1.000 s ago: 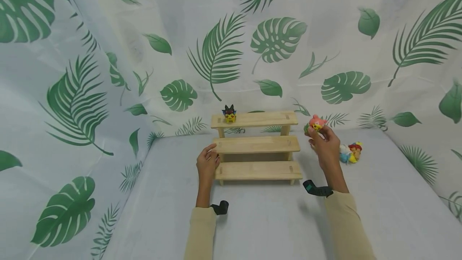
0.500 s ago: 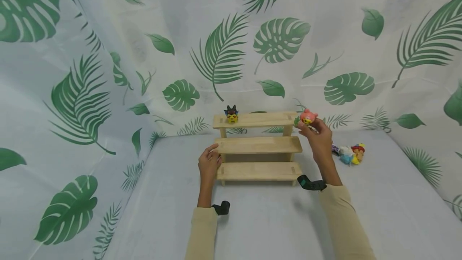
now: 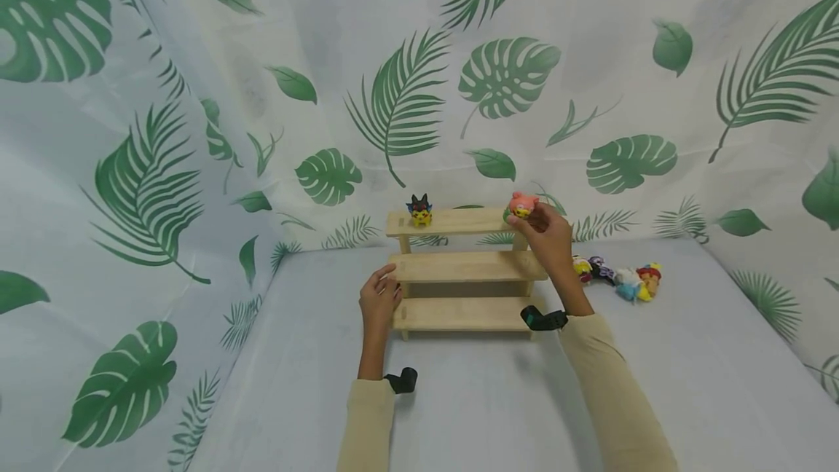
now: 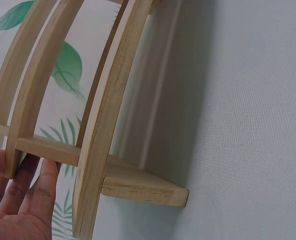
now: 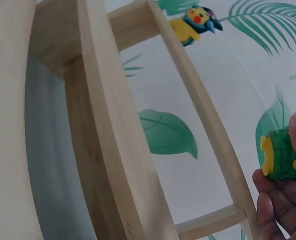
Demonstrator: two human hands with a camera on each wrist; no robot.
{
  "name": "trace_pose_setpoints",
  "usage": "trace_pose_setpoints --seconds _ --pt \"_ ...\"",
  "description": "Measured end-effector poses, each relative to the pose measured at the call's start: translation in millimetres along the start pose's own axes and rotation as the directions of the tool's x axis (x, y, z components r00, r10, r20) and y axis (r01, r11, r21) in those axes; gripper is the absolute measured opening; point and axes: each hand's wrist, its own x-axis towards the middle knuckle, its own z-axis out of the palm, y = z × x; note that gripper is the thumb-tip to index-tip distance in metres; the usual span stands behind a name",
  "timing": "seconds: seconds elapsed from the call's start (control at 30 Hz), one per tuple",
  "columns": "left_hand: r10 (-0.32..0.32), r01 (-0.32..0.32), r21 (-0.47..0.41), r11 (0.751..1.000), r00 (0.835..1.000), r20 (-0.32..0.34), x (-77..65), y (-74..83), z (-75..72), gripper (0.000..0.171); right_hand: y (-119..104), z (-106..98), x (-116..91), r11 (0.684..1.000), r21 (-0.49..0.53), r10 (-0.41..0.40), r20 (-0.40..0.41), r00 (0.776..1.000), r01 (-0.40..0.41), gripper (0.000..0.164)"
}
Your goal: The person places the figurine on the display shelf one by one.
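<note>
My right hand (image 3: 550, 237) pinches a small toy figure with a pink hood (image 3: 522, 205) and a yellow face, at the right end of the top shelf of a three-tier wooden display stand (image 3: 468, 266). In the right wrist view the toy's green and yellow part (image 5: 282, 155) shows between thumb and fingers, apart from the plank. Whether it touches the shelf I cannot tell. My left hand (image 3: 379, 299) holds the left end of the middle plank (image 4: 30, 90), thumb on one side and fingers on the other. A yellow figure with a dark, eared hood (image 3: 420, 211) stands on the top shelf's left.
Several small colourful figures (image 3: 632, 284) lie close together on the white cloth (image 3: 459, 399), right of the stand. A leaf-printed sheet (image 3: 393, 42) hangs behind the stand and along the sides.
My right hand has carried the pink-hooded figure leftward from beside the stand to over the top shelf's right end. More of the loose figures show now. My left hand stays put.
</note>
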Motion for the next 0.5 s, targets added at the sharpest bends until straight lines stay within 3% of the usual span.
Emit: trace_pose_setpoints --seconds 0.5 --pt "0.011 -0.011 0.011 1.000 1.000 -0.014 0.0 -2.0 -0.6 0.025 4 20 9 0.980 -0.180 -0.083 0.043 0.996 0.090 0.049"
